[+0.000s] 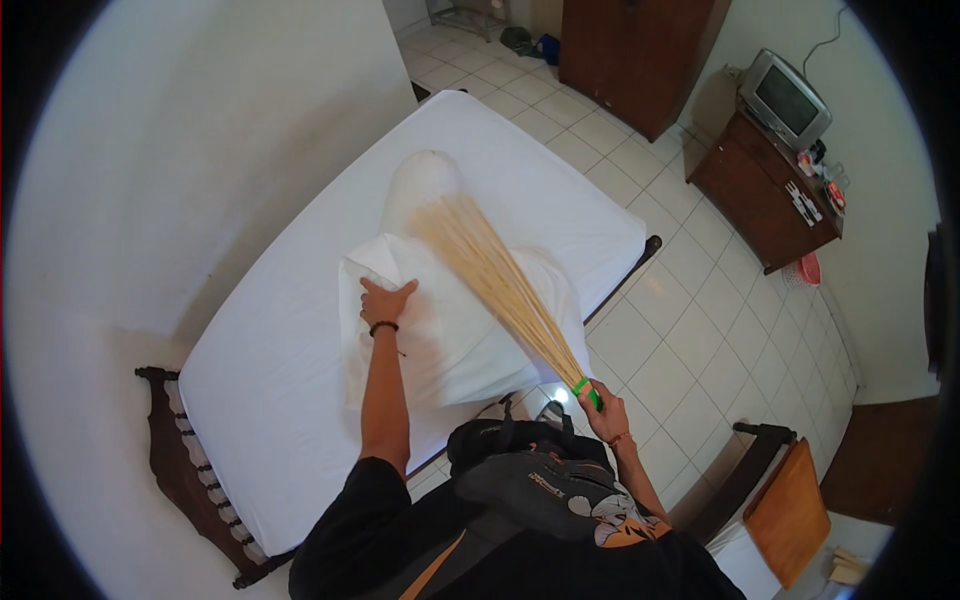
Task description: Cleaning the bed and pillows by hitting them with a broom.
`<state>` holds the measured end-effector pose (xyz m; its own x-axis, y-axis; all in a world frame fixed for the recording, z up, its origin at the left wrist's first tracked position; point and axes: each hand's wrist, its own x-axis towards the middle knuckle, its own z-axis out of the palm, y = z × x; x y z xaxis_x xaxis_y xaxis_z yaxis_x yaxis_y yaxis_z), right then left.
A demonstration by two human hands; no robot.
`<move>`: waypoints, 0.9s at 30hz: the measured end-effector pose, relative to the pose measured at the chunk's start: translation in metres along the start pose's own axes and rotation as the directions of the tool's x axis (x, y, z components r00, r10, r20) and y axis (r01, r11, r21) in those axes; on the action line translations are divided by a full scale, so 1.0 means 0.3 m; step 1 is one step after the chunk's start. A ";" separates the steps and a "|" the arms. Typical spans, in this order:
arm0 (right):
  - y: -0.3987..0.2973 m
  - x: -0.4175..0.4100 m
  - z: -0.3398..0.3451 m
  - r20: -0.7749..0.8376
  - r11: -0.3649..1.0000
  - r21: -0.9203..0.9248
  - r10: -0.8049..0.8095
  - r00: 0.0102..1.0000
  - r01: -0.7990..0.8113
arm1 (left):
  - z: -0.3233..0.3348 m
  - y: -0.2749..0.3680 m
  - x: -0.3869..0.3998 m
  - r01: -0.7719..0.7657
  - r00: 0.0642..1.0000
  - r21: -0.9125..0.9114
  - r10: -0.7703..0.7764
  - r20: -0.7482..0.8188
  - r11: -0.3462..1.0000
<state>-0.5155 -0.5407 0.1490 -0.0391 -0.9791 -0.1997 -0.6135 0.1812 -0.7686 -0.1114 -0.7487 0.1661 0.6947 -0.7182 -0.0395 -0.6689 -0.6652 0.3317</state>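
Note:
My right hand (606, 415) grips the green handle (587, 393) of a stick broom (502, 281). Its bundled thin sticks fan out away from me, and their blurred tips lie over the white bedding. With my left hand (384, 302) I hold the edge of a white pillow (457, 322), near a fold in its cover. Beyond it, a white bolster (424, 180) lies partly hidden under the pillow and broom. Both rest on a bed with a white fitted sheet (277, 345); the pillow's near side reaches the bed's front edge.
A dark wooden headboard (176, 480) stands at the left, against a white wall (150, 187). A black bag (547, 480) hangs at my front. Right of the bed is a tiled floor (675, 330), with a cabinet (757, 187) bearing a television (787, 99). Another bed frame (739, 480) stands lower right.

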 end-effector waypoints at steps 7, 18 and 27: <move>0.074 -0.045 0.032 -0.076 0.967 0.222 0.146 0.986 -0.126 | -0.051 0.102 0.065 0.036 0.922 -0.842 0.307 0.235 0.539; -0.231 0.033 -0.108 -0.244 0.940 0.183 -0.241 0.939 0.289 | -0.198 0.393 -0.202 -0.164 0.800 -0.983 0.571 -0.184 -0.088; 0.147 -0.143 0.017 -0.205 0.888 0.263 0.433 0.878 -0.376 | -0.052 0.138 -0.241 0.029 0.834 -0.996 0.548 0.068 0.079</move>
<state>-0.5368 -0.4901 0.1206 -0.4613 -0.8001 -0.3835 -0.3224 0.5539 -0.7677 -0.1853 -0.7210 0.1974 0.1952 -0.9771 0.0850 0.2304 0.1299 0.9644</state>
